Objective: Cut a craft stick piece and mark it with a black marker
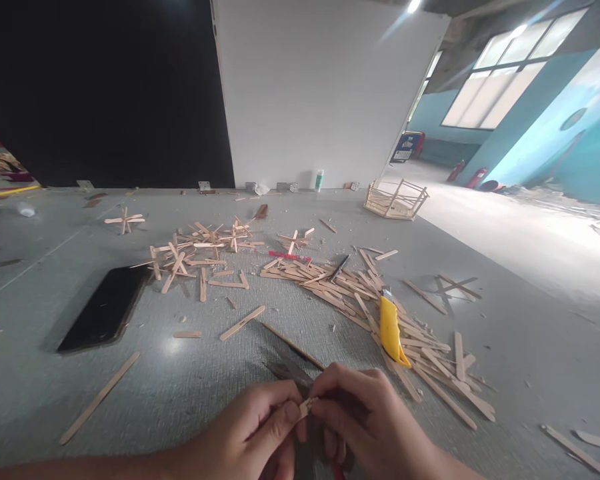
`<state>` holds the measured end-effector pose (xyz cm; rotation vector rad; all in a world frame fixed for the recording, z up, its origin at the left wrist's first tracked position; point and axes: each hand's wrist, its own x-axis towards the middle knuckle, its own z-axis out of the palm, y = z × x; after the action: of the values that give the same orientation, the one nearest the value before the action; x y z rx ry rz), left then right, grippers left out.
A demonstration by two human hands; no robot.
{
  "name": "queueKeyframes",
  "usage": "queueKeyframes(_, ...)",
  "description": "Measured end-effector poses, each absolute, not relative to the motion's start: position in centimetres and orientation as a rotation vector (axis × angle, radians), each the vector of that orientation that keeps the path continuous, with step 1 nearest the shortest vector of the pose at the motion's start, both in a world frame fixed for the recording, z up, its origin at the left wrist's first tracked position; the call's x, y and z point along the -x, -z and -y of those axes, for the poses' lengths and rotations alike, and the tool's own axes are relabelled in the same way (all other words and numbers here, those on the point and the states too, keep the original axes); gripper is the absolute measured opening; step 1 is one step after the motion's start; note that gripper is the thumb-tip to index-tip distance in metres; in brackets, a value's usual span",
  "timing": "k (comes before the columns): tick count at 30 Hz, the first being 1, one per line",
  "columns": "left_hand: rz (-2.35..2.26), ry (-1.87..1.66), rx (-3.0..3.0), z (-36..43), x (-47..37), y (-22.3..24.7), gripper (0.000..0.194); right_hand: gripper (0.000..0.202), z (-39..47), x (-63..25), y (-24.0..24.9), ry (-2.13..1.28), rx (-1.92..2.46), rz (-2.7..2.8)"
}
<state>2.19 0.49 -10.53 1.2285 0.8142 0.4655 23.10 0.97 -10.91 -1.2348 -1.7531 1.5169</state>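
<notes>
My left hand (265,427) is closed, pinching a short broken piece of wooden craft stick (306,407) between thumb and forefinger. My right hand (365,417) is closed too, its fingertips gripping the other end of that piece. A dark pointed metal tool (287,371) shows just beyond my fingers, and a bit of red (339,471) shows below my right hand; whether they belong together is hidden. A thin brown rod (293,345) lies on the table ahead of my hands. To the right, a yellow utility knife (391,332) rests on a heap of craft sticks (340,293).
Left on the grey table (180,387) lies a black phone (105,308). Crossed stick assemblies (175,263) and loose sticks spread behind it. A green-and-white tube (319,180) stands by the white panel (320,87). A stick-built frame (397,200) sits near the table's right edge.
</notes>
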Motion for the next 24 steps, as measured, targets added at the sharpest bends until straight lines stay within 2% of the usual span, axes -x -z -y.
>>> queueKeyframes(8,-0.829,-0.479,-1.165,-0.6,-2.4,11.4,0.056,0.024,-1.3,-22.9,10.1,-1.47,1.282,1.791)
queueKeyframes(11,-0.831,-0.552,-1.118,-0.6,-2.6,11.4,0.056,0.023,-1.4,-23.5,10.3,-1.199,1.215,1.968)
queueKeyframes(16,-0.874,-0.697,-0.921,-0.3,-2.7,11.2,0.05,0.017,-1.8,-24.9,10.5,-0.523,1.041,2.299)
queueKeyframes(20,-0.98,-0.899,-0.908,-0.2,-2.3,11.6,0.044,0.017,-2.2,-24.8,10.5,-0.373,1.038,2.369)
queueKeyframes(24,-1.029,-1.115,-0.958,-0.8,-1.9,12.0,0.033,0.028,-2.3,-24.1,10.2,-0.318,0.962,2.456)
